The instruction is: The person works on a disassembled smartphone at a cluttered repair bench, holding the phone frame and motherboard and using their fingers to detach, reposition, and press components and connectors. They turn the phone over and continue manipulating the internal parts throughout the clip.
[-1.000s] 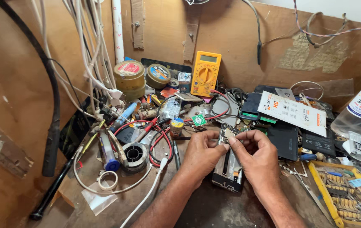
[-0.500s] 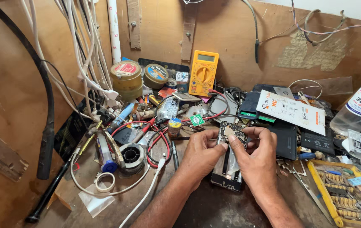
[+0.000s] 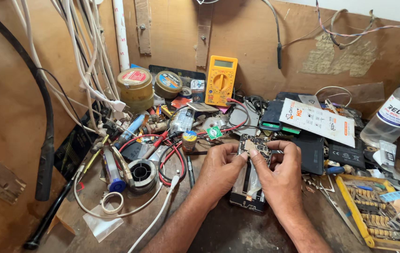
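Note:
An opened phone body (image 3: 247, 189) lies on the wooden bench in front of me, its dark frame pointing away. Both my hands rest over its upper half. My left hand (image 3: 218, 168) pinches the left edge of the small circuit board (image 3: 251, 144) at the phone's top with thumb and forefinger. My right hand (image 3: 279, 173) holds the same board from the right, its fingertips meeting the left hand's. The lower end of the phone shows between my wrists.
A yellow multimeter (image 3: 220, 87) leans on the back wall with red and black leads (image 3: 172, 154) curling forward. A solder spool (image 3: 143, 172), tape rolls (image 3: 134, 84), a clear bottle (image 3: 394, 117), a yellow parts tray (image 3: 378, 211) and phone batteries (image 3: 350, 152) crowd the bench. White cables (image 3: 87, 56) hang at the left.
Both hands have stayed on the phone's top board with only small finger shifts. The view has drifted slightly.

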Available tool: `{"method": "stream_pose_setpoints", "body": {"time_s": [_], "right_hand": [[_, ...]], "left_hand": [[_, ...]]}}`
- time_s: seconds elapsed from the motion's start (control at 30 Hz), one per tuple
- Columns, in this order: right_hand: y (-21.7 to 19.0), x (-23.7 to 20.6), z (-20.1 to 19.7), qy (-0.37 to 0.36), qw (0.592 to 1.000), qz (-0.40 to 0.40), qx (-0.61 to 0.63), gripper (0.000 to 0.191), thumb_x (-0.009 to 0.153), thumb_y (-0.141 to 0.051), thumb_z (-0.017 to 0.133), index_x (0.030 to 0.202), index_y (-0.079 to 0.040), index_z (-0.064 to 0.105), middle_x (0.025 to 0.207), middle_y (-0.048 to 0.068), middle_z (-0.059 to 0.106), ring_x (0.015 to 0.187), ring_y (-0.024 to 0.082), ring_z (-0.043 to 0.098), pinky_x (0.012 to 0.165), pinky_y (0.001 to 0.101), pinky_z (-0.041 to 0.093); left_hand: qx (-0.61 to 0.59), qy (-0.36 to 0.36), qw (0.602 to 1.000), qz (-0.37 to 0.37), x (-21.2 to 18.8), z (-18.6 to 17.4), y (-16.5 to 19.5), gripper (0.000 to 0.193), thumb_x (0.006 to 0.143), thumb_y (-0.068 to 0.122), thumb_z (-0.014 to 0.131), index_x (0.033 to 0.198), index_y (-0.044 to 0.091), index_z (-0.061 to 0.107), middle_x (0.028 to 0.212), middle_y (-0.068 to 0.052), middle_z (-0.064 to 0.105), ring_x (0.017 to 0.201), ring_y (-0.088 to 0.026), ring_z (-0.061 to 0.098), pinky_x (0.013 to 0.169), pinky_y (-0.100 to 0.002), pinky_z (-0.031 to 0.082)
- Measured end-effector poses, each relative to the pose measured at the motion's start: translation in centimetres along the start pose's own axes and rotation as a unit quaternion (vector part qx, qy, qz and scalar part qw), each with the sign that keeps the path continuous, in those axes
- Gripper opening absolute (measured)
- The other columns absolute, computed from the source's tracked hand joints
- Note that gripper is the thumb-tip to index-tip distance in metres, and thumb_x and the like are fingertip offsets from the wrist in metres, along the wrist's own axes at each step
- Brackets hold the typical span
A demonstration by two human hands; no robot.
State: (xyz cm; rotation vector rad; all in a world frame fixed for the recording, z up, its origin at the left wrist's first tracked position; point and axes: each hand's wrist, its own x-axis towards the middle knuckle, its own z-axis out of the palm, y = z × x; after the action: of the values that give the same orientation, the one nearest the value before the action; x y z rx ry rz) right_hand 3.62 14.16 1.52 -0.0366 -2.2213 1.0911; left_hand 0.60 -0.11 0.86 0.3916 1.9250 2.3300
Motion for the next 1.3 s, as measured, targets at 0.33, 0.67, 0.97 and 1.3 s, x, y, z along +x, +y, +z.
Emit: {"method": "stream_pose_setpoints", "body": {"time_s": [0.33,0.67,0.97,1.3], "right_hand": [[0.21,0.21,-0.03,-0.017,0.999,0.008,0.034,0.042,0.088,-0.026,0.078,0.115,0.0,0.058,0.113,0.008,0.049,0.081,0.012,0.053,0.065,0.0288,0.052],[-0.16,0.0,-0.02,-0.024,1.0,0.0,0.003,0.044,0.088,-0.026,0.079,0.117,0.0,0.057,0.111,0.008,0.049,0.081,0.012,0.054,0.067,0.0285,0.051],[0.16,0.2,0.16,-0.025,0.999,0.021,0.033,0.046,0.088,-0.029,0.078,0.117,0.0,0.056,0.11,0.007,0.051,0.081,0.011,0.054,0.065,0.0282,0.051],[0.23,0.05,0.35,-0.031,0.999,-0.006,-0.013,0.047,0.09,-0.029,0.076,0.119,0.0,0.054,0.113,0.01,0.05,0.087,0.016,0.054,0.072,0.0321,0.052]], "left_hand": [[-0.008,-0.003,1.0,0.008,0.03,0.0,-0.37,0.031,0.093,0.016,0.062,0.114,-0.005,0.072,0.086,-0.008,0.077,0.072,-0.008,0.068,0.062,-0.027,0.054],[0.004,0.005,1.0,0.0,-0.08,-0.04,-0.12,0.031,0.092,0.017,0.063,0.111,-0.005,0.073,0.085,-0.009,0.076,0.073,-0.009,0.066,0.063,-0.027,0.053],[-0.01,0.015,1.0,-0.012,0.05,-0.06,-0.44,0.031,0.098,0.021,0.058,0.107,-0.005,0.073,0.085,-0.005,0.074,0.074,-0.009,0.064,0.065,-0.027,0.052],[0.005,0.033,0.999,-0.009,-0.11,-0.03,-0.5,0.029,0.096,0.019,0.06,0.11,-0.003,0.073,0.087,-0.006,0.074,0.075,-0.009,0.064,0.066,-0.028,0.052]]}}
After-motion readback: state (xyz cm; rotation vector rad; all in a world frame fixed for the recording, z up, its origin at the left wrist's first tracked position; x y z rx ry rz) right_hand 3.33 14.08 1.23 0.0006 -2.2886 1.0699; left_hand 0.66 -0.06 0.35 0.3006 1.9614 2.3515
